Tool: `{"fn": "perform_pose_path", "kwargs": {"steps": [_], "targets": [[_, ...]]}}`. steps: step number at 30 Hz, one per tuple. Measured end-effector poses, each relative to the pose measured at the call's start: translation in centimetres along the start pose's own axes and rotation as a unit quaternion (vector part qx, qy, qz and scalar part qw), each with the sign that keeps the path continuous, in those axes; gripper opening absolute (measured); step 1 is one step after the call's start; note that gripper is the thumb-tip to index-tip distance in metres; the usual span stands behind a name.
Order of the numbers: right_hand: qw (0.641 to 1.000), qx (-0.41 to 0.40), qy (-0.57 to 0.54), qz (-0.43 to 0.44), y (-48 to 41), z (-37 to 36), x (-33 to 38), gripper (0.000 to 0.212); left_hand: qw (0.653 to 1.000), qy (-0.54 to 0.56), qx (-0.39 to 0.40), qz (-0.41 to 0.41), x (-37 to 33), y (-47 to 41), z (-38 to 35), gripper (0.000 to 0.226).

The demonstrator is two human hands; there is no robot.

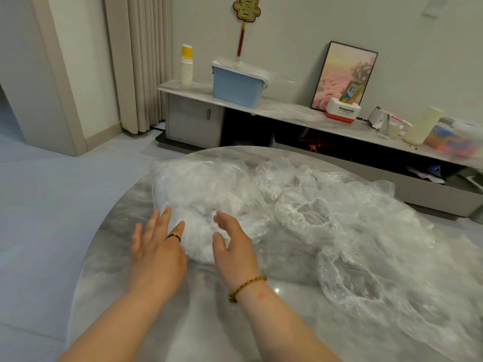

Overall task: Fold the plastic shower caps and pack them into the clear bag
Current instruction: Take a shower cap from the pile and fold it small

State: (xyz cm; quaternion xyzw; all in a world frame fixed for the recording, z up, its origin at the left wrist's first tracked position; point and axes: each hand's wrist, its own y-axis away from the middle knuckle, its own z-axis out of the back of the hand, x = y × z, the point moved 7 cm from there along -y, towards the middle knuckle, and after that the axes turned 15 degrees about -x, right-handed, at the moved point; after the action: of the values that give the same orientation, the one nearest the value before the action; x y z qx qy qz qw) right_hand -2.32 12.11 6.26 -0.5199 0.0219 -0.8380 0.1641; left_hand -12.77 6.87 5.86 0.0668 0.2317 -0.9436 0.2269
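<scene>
Lying left of centre on the round marble table (183, 322), the clear bag (198, 189) bulges with crumpled white plastic. Loose shower caps (352, 231) sprawl to its right, out to the near right edge. The left hand (156, 246), fingers straight and spread, sits at the bag's near left side. The right hand (232, 246), fingers relaxed and wide, is at its near end, gripping nothing.

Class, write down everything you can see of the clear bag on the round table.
The clear bag is thin, glossy, wrinkled plastic, bulging with crumpled whitish plastic inside. It lies on the left part of the marbled table, with a small white label near its far edge. The left hand rests on its near end, fingers spread; the right hand is open at its near side. Loose shower caps crowd its right side.
</scene>
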Motion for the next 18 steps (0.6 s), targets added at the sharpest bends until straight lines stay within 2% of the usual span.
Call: {"fn": "perform_pose_path", "kwargs": {"steps": [3, 6, 8, 9, 11, 13, 14, 17, 18], "targets": [[0.997, -0.049, 0.061, 0.027, 2.9, 5.5, -2.1, 0.035, 0.999, 0.024, -0.027, -0.014, -1.0, 0.6, 0.7, 0.049], [0.971, -0.074, 0.225, 0.027, 4.6, 11.9, -5.4, 0.042, 0.979, 0.107, -0.110, -0.131, -4.3, 2.1, 1.7, 0.032], [0.937, -0.058, 0.345, 0.002, 5.4, 15.7, -7.8, 0.051, 0.964, 0.133, -0.089, -0.214, -7.4, 3.8, 2.1, 0.035], [0.917, -0.047, 0.397, -0.003, 5.8, 17.4, -8.7, 0.054, 0.959, 0.137, -0.050, -0.244, -9.1, 5.0, 1.6, 0.040], [0.884, -0.019, 0.467, -0.013, 6.1, 19.7, -10.3, 0.057, 0.955, 0.139, 0.025, -0.260, -11.2, 6.9, 0.4, 0.043], [0.871, 0.006, 0.491, -0.024, 6.7, 21.1, -11.6, 0.054, 0.943, 0.096, 0.168, -0.270, -12.0, 9.6, -2.7, 0.057], [0.869, 0.012, 0.494, -0.018, 6.9, 21.4, -12.1, 0.049, 0.936, 0.073, 0.205, -0.276, -12.3, 10.5, -3.4, 0.067], [0.869, -0.012, 0.495, 0.021, 6.8, 21.9, -12.7, 0.032, 0.923, 0.030, 0.240, -0.299, -12.7, 11.8, -4.9, 0.139], [0.870, -0.021, 0.492, 0.033, 6.7, 21.8, -12.7, 0.031, 0.924, 0.022, 0.235, -0.301, -12.6, 11.8, -5.0, 0.148]]}}
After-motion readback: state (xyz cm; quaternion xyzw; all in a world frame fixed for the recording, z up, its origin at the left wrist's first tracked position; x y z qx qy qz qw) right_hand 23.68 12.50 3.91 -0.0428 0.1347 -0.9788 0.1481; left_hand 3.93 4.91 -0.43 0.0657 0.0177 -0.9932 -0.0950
